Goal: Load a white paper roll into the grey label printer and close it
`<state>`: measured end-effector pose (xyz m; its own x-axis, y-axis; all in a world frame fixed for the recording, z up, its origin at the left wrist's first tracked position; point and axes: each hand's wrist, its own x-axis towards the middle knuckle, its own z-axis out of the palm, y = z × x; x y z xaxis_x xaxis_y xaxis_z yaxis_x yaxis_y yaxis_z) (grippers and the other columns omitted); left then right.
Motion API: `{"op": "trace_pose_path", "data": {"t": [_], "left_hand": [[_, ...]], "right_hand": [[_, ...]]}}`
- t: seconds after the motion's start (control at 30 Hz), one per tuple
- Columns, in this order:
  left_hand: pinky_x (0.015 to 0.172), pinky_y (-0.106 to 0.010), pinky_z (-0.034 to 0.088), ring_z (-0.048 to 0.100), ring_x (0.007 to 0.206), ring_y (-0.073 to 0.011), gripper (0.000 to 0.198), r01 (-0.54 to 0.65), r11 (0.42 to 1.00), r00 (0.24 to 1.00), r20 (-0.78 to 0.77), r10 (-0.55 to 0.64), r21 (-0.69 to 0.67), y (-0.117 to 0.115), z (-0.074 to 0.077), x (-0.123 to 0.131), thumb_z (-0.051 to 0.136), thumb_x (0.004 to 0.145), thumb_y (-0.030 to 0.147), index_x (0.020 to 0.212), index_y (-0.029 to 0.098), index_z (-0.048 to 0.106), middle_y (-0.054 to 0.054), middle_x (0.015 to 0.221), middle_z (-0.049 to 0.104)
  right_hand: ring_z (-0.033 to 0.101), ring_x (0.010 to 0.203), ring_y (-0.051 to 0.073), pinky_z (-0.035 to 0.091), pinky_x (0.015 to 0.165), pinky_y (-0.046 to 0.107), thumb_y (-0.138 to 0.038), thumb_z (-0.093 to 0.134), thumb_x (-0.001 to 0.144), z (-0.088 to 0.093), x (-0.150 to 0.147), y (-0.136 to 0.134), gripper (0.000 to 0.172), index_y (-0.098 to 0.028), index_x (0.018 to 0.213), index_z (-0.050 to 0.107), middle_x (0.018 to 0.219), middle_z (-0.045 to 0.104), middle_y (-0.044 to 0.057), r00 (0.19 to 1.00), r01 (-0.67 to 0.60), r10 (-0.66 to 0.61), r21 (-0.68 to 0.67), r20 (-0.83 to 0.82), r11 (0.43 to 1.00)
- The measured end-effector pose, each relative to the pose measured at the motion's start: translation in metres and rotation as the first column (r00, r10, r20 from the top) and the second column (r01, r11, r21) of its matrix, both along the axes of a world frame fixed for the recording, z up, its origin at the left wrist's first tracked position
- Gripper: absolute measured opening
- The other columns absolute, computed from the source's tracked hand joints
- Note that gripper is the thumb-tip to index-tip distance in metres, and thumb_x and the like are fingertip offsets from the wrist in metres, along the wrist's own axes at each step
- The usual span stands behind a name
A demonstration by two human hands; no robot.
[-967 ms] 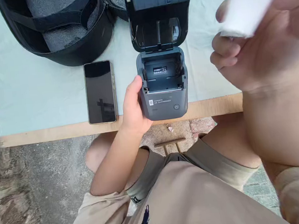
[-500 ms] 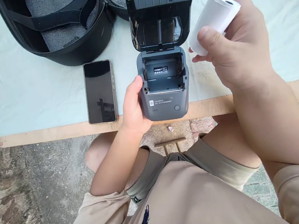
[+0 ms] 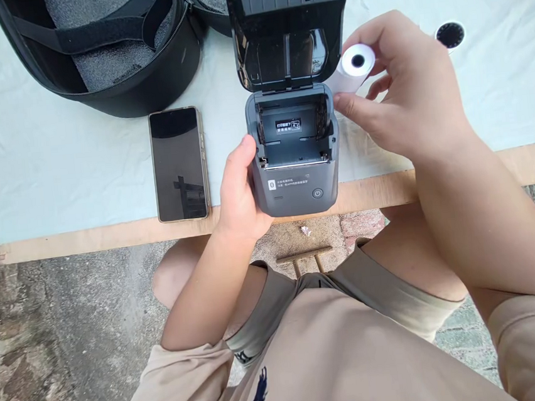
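Observation:
A dark grey portable label printer (image 3: 297, 188) lies near the table's front edge, its black lid (image 3: 288, 47) swung up and back. Inside, the paper bay (image 3: 290, 141) holds no roll. My left hand (image 3: 243, 196) grips the printer's left side, thumb along the edge and fingers hidden beneath or behind it. In my right hand (image 3: 408, 92) is a white paper roll (image 3: 347, 76), held between thumb and fingers just right of the printer's hinge. The roll's end with its dark core faces up toward me.
Left of the printer lies a phone (image 3: 179, 165), screen up. An open black zippered case (image 3: 143, 89) with grey foam stands at the back left. Beyond my right hand is a round black-faced object (image 3: 450, 35). A wooden edge (image 3: 110, 237) borders the pale tablecloth (image 3: 56, 164).
My right hand has moved down and left with the paper roll, turning its end toward me. The round black-faced object has come into view. My left hand and the printer have hardly moved.

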<state>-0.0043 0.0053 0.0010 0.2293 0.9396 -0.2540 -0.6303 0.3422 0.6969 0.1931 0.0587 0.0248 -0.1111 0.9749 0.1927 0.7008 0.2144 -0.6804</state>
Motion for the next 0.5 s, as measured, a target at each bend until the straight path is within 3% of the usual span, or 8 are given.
{"op": "trace_pose_path", "data": {"t": [0.1, 0.27, 0.37, 0.5], "left_hand": [[0.116, -0.038, 0.047, 0.050, 0.143, -0.0227, 0.046, 0.006, 1.000, 1.000, -0.028, -0.005, 0.011, -0.001, 0.000, -0.001, 0.032, 0.100, 0.042, 0.085, 0.020, 0.070, -0.001, 0.099, 0.075], [0.118, -0.043, 0.045, 0.049, 0.145, -0.0250, 0.048, 0.033, 0.999, 0.999, 0.024, -0.033, 0.000, -0.001, 0.000, -0.001, 0.031, 0.101, 0.044, 0.089, 0.018, 0.070, -0.003, 0.109, 0.074], [0.120, -0.043, 0.044, 0.045, 0.147, -0.0250, 0.043, 0.012, 1.000, 1.000, 0.014, -0.011, -0.007, -0.001, 0.001, -0.001, 0.035, 0.100, 0.041, 0.086, 0.019, 0.069, -0.003, 0.107, 0.075], [0.119, -0.043, 0.045, 0.045, 0.147, -0.0275, 0.037, 0.011, 0.999, 1.000, 0.019, -0.010, -0.031, -0.001, 0.001, -0.001, 0.040, 0.097, 0.041, 0.087, 0.019, 0.069, -0.003, 0.111, 0.075]], "right_hand": [[0.061, 0.084, 0.014, 0.048, 0.072, 0.030, -0.012, 0.072, 0.070, -0.005, 0.002, 0.001, 0.036, -0.026, 0.101, 0.058, 0.100, 0.068, -0.001, 0.999, -0.020, 0.022, -0.035, 0.047, 0.999], [0.063, 0.080, 0.019, 0.048, 0.073, 0.038, -0.014, 0.074, 0.070, -0.008, 0.002, 0.004, 0.033, -0.028, 0.094, 0.057, 0.093, 0.067, 0.000, 0.988, 0.041, -0.021, -0.123, 0.156, 0.992], [0.063, 0.083, 0.019, 0.049, 0.076, 0.039, -0.017, 0.072, 0.074, -0.003, -0.001, 0.002, 0.036, -0.027, 0.104, 0.057, 0.101, 0.068, 0.003, 0.980, 0.054, -0.023, -0.154, 0.195, 0.987], [0.064, 0.097, 0.021, 0.051, 0.080, 0.040, -0.029, 0.078, 0.075, 0.012, 0.012, -0.009, 0.055, -0.027, 0.124, 0.053, 0.121, 0.065, 0.006, 0.992, -0.015, 0.027, -0.100, 0.121, 0.995]]}}
